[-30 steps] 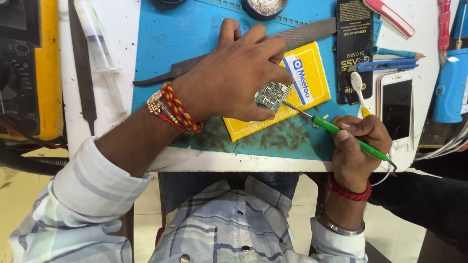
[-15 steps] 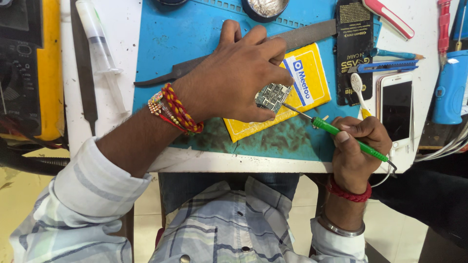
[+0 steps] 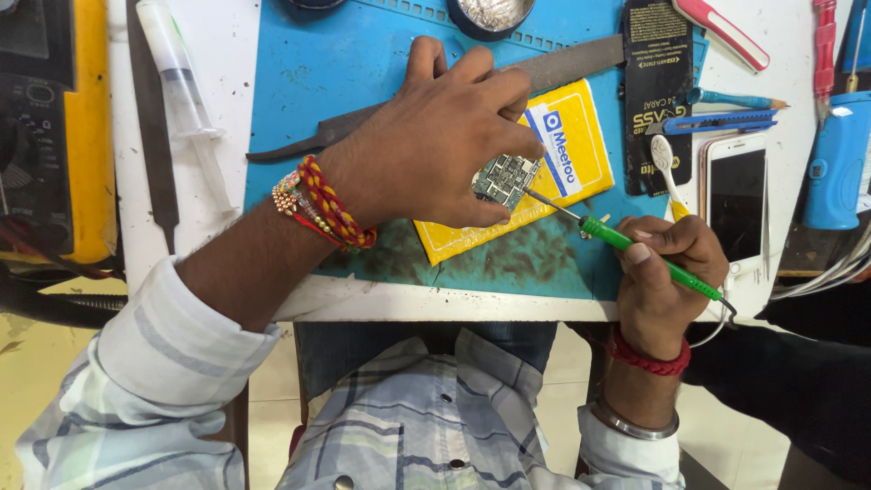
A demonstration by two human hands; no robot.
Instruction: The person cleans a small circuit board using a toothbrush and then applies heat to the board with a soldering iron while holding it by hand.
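My left hand [image 3: 431, 141] pins a small green circuit board [image 3: 504, 179] between thumb and fingers on a yellow pad [image 3: 572, 172], which lies on the blue work mat [image 3: 336, 63]. My right hand [image 3: 667, 268] holds a green-handled soldering iron [image 3: 635, 249] like a pen. Its metal tip touches the board's right edge. The iron's cord runs off behind my right hand.
A long metal file [image 3: 562, 65] lies across the mat behind my left hand. A syringe [image 3: 181, 82] and a yellow meter [image 3: 54, 127] sit at left. At right are a white phone [image 3: 735, 200], a black packet [image 3: 658, 91], a blue cutter [image 3: 726, 122] and a blue tool [image 3: 835, 154].
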